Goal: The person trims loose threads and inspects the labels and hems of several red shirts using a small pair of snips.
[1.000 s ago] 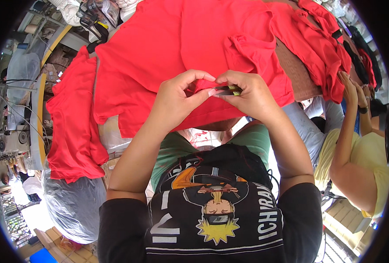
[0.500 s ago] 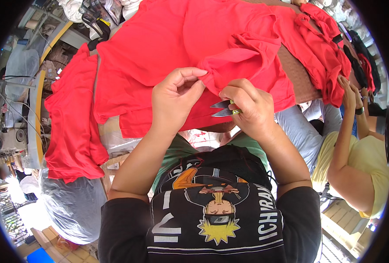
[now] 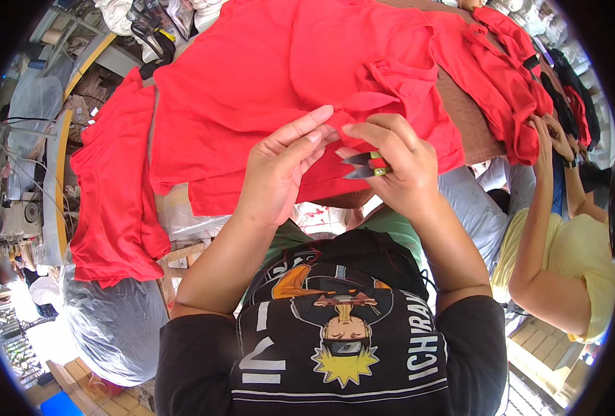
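A red garment (image 3: pixel 231 90) lies spread over the table in front of me, its edge bunched up between my hands. My left hand (image 3: pixel 283 156) is at that edge with forefinger stretched out and thumb apart from it; its other fingertips are partly hidden. Tucked in the palm of my right hand (image 3: pixel 401 163) are thread snips (image 3: pixel 357 166) with dark pointed blades and a yellow-green handle, blades pointing left. The right thumb and forefinger are at the garment's raised edge; whether they pinch the cloth is hard to tell.
Another red garment (image 3: pixel 117 187) hangs over the table's left side, above a plastic-wrapped bundle (image 3: pixel 117 333). A sewing machine (image 3: pixel 23 215) stands at far left. On the right, a person in a yellow shirt (image 3: pixel 564 256) handles more red cloth (image 3: pixel 495 83) on the brown tabletop (image 3: pixel 470 114).
My left thumb and forefinger have parted from their pinch on the cloth and the hand has straightened. The right hand has moved slightly, with the snips still in it.
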`<state>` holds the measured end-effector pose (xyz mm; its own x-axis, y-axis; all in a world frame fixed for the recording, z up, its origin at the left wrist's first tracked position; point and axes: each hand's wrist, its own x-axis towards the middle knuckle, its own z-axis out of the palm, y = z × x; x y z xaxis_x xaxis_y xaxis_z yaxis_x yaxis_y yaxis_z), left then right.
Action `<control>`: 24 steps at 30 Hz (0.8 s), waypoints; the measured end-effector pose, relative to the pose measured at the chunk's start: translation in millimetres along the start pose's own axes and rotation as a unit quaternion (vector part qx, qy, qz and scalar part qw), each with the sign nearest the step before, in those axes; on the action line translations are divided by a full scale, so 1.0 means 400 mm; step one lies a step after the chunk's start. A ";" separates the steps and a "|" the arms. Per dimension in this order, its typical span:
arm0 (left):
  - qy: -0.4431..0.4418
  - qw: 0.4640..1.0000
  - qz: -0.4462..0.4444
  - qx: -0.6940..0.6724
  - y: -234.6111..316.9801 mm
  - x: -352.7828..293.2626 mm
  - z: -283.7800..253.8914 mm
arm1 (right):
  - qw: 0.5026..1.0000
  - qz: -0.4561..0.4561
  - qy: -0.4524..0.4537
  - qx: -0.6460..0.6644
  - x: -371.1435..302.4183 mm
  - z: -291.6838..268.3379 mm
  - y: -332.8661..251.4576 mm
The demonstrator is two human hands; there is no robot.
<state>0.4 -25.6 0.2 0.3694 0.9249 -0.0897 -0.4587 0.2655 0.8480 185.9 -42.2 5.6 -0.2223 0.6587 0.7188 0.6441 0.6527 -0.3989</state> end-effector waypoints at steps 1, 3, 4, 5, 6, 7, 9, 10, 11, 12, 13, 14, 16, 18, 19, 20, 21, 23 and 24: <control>0.005 1.000 -0.010 0.005 -0.002 -0.003 0.002 | 1.000 -0.008 0.000 -0.023 0.000 0.002 0.000; 0.015 1.000 -0.024 0.001 0.001 -0.012 0.015 | 0.997 -0.024 -0.001 -0.069 -0.001 0.011 0.008; 0.020 0.999 -0.030 -0.001 0.001 -0.015 0.021 | 0.998 -0.021 0.011 -0.051 -0.005 0.015 0.012; 0.012 1.000 -0.020 0.005 -0.002 -0.015 0.024 | 0.999 -0.018 0.023 -0.033 -0.010 0.019 0.017; 0.005 1.000 -0.011 0.011 -0.006 -0.017 0.026 | 0.999 -0.015 0.035 -0.015 -0.013 0.021 0.019; -0.003 1.000 -0.002 0.018 -0.008 -0.017 0.026 | 0.999 -0.003 0.036 0.003 -0.013 0.021 0.016; -0.009 1.000 0.001 -0.002 -0.010 -0.017 0.018 | 0.998 0.021 0.038 0.036 -0.013 0.014 0.003; -0.013 1.000 0.003 -0.012 -0.010 -0.016 0.014 | 0.996 0.028 0.015 0.086 -0.012 0.004 -0.007; -0.004 1.000 0.001 -0.009 -0.006 -0.015 0.012 | 0.990 0.034 -0.008 0.135 -0.009 -0.012 -0.020; 0.005 1.000 0.000 -0.006 0.002 -0.014 0.012 | 0.982 0.040 -0.031 0.185 -0.005 -0.030 -0.032; 0.015 1.000 -0.001 -0.003 0.007 -0.014 0.013 | 0.970 0.063 -0.095 0.214 -0.006 -0.057 -0.034; 0.018 1.000 0.001 -0.001 0.010 -0.014 0.015 | 0.972 0.064 -0.100 0.203 -0.001 -0.069 -0.031; 0.024 1.000 0.003 0.003 0.012 -0.016 0.016 | 0.975 0.067 -0.110 0.182 0.009 -0.086 -0.026; 0.022 1.000 -0.002 0.001 0.012 -0.013 0.013 | 0.980 0.104 -0.106 0.130 0.012 -0.097 -0.027; 0.022 1.000 -0.005 -0.001 0.012 -0.012 0.012 | 0.984 0.104 -0.083 0.122 0.015 -0.094 -0.027; 0.023 1.000 -0.003 -0.014 0.011 -0.012 0.013 | 0.986 0.103 -0.059 0.114 0.017 -0.092 -0.026; 0.024 0.999 -0.001 -0.027 0.009 -0.011 0.016 | 0.985 0.126 -0.076 0.093 0.017 -0.101 -0.030; 0.033 0.999 -0.005 -0.036 0.005 -0.010 0.016 | 0.985 0.125 -0.048 0.106 0.009 -0.083 -0.022; 0.041 0.999 -0.012 -0.031 0.000 -0.008 0.013 | 0.985 0.125 -0.034 0.112 0.005 -0.073 -0.016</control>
<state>3.4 -30.0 3.3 0.3157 0.9362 -0.1543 -0.4997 0.3023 0.8117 202.8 -56.0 26.5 -0.1301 0.8278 0.5457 0.5096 0.5280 -0.6794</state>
